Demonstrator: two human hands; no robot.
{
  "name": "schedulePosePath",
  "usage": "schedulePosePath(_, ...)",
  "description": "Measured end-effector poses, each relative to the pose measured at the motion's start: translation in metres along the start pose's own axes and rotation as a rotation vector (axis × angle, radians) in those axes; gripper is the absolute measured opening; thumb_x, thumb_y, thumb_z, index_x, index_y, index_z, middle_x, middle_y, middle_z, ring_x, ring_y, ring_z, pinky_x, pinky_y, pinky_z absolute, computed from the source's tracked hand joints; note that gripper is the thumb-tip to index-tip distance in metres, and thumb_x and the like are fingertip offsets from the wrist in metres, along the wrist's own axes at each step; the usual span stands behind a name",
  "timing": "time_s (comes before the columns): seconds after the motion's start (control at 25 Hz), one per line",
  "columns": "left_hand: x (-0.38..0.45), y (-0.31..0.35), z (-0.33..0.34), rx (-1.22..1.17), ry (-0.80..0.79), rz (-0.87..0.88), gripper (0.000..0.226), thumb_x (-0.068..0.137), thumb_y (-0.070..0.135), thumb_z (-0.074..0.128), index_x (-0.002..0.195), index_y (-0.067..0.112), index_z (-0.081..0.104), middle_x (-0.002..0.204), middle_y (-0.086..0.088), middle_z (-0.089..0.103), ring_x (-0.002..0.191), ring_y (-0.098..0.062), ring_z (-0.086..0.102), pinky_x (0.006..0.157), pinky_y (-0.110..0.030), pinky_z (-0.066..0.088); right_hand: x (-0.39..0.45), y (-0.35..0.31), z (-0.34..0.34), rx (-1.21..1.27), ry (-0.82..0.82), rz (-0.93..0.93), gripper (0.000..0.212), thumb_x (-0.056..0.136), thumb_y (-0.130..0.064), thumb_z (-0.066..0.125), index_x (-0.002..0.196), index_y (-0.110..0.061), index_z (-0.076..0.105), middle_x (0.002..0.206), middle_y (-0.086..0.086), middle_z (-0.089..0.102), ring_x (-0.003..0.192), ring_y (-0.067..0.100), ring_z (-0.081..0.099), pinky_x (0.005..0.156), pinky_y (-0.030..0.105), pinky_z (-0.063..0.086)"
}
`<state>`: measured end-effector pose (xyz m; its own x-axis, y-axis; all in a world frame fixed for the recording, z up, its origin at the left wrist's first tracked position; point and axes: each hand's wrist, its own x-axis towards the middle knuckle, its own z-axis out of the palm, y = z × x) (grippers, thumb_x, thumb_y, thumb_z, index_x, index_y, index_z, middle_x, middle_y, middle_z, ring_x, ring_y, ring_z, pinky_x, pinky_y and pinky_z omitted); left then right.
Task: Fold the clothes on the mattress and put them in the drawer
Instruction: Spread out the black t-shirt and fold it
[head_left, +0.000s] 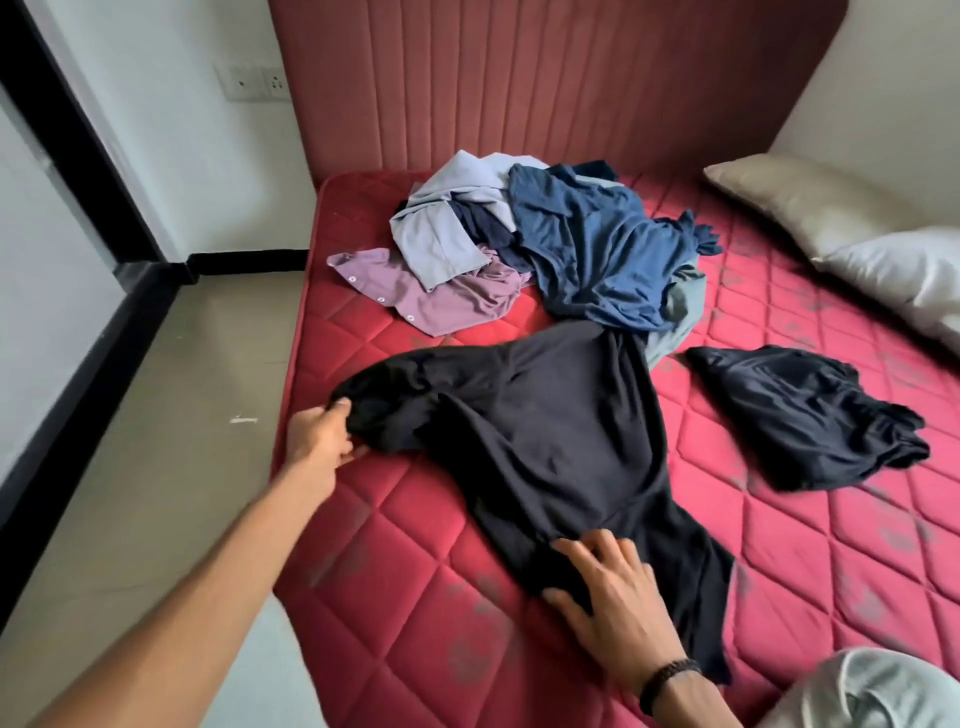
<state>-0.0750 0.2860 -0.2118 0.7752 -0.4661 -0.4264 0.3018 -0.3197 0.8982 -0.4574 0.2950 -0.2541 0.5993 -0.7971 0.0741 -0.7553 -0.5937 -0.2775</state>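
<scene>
A black shirt (550, 431) lies spread across the red quilted mattress (405, 597). My left hand (319, 441) grips its sleeve end near the mattress's left edge. My right hand (608, 592) lies on the shirt's lower part with fingers spread, the thumb tucked under a fold of cloth. Behind the shirt sits a pile of clothes: a blue garment (602, 249), a pale grey-blue one (447, 228), a mauve buttoned shirt (447, 296). A crumpled dark navy garment (800, 415) lies apart to the right. No drawer is in view.
A red padded headboard (519, 78) stands behind the mattress. Two pillows, beige (800, 208) and white (904, 270), lie at the far right. Beige floor (171, 415) runs along the left, bordered by a black-framed glass door. My grey-clad knee (862, 696) rests at the bottom right.
</scene>
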Motion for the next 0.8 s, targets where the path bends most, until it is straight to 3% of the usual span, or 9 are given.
schedulePosePath(0.08, 0.012, 0.004, -0.041, -0.124, 0.122, -0.144, 0.020, 0.103, 0.022, 0.060, 0.085, 0.016, 0.056, 0.072, -0.006, 0.045, 0.053, -0.015, 0.038, 0.055, -0.034, 0.050, -0.001, 0.006, 0.006, 0.074, 0.057, 0.018, 0.026, 0.088, -0.045, 0.063, 0.113, -0.038, 0.060, 0.104, -0.014, 0.049, 0.091, 0.021, 0.056, 0.071, 0.039, 0.054)
schedulePosePath(0.16, 0.018, -0.003, -0.072, -0.180, 0.204, -0.212, 0.016, 0.102, 0.021, 0.060, 0.087, 0.018, 0.056, 0.075, -0.004, 0.049, 0.058, -0.015, 0.040, 0.056, -0.035, 0.046, -0.007, 0.014, -0.001, 0.107, 0.019, -0.026, 0.022, 0.084, -0.041, 0.063, 0.106, -0.038, 0.058, 0.099, -0.017, 0.049, 0.089, 0.017, 0.053, 0.072, 0.039, 0.055)
schedulePosePath(0.28, 0.016, -0.021, -0.087, -0.201, 0.170, -0.256, 0.009, 0.102, 0.022, 0.060, 0.107, 0.015, 0.061, 0.101, -0.008, 0.062, 0.086, -0.024, 0.058, 0.077, -0.039, 0.051, -0.026, 0.025, -0.015, 0.098, -0.048, -0.050, 0.025, 0.071, -0.040, 0.058, 0.096, -0.038, 0.057, 0.096, -0.021, 0.050, 0.088, 0.008, 0.047, 0.078, 0.032, 0.051)
schedulePosePath(0.36, 0.014, -0.036, -0.083, -0.126, 0.156, -0.249, 0.031, 0.100, 0.025, 0.063, 0.128, 0.010, 0.062, 0.122, -0.011, 0.064, 0.106, -0.031, 0.062, 0.091, -0.042, 0.052, -0.040, 0.027, -0.018, 0.133, -0.033, -0.001, 0.027, 0.063, -0.035, 0.058, 0.090, -0.037, 0.055, 0.093, -0.023, 0.048, 0.086, 0.007, 0.046, 0.078, 0.029, 0.048)
schedulePosePath(0.48, 0.004, -0.054, -0.081, 0.139, 0.243, -0.123, 0.039, 0.101, 0.034, 0.062, 0.117, -0.001, 0.067, 0.122, -0.021, 0.067, 0.109, -0.040, 0.064, 0.100, -0.047, 0.052, -0.049, 0.022, -0.011, 0.112, 0.018, 0.024, 0.035, 0.055, -0.030, 0.063, 0.087, -0.036, 0.051, 0.091, -0.020, 0.046, 0.082, 0.014, 0.048, 0.071, 0.032, 0.047)
schedulePosePath(0.6, -0.017, -0.068, -0.088, 0.317, 0.123, 0.102, 0.050, 0.094, 0.058, 0.060, 0.096, 0.008, 0.063, 0.105, -0.019, 0.070, 0.097, -0.040, 0.065, 0.093, -0.048, 0.052, -0.045, 0.009, -0.005, 0.079, 0.040, 0.084, 0.040, 0.050, -0.031, 0.063, 0.087, -0.035, 0.049, 0.091, -0.015, 0.046, 0.082, 0.022, 0.051, 0.061, 0.034, 0.043)
schedulePosePath(0.68, -0.029, -0.072, -0.091, 0.526, 0.044, 0.199, 0.070, 0.076, 0.074, 0.068, 0.114, 0.015, 0.061, 0.115, -0.015, 0.070, 0.107, -0.041, 0.065, 0.098, -0.051, 0.051, -0.046, 0.004, -0.004, 0.032, 0.049, 0.100, 0.044, 0.052, -0.032, 0.059, 0.095, -0.035, 0.051, 0.097, -0.013, 0.047, 0.085, 0.023, 0.052, 0.062, 0.035, 0.044)
schedulePosePath(0.8, -0.037, -0.075, -0.073, 0.597, 0.034, 0.273, 0.084, 0.082, 0.046, 0.083, 0.149, 0.018, 0.041, 0.141, -0.016, 0.060, 0.124, -0.045, 0.059, 0.105, -0.048, 0.046, -0.048, 0.001, -0.008, -0.075, 0.007, 0.035, 0.077, 0.050, -0.025, 0.063, 0.126, -0.034, 0.058, 0.121, -0.002, 0.055, 0.094, 0.026, 0.056, 0.067, 0.038, 0.055)
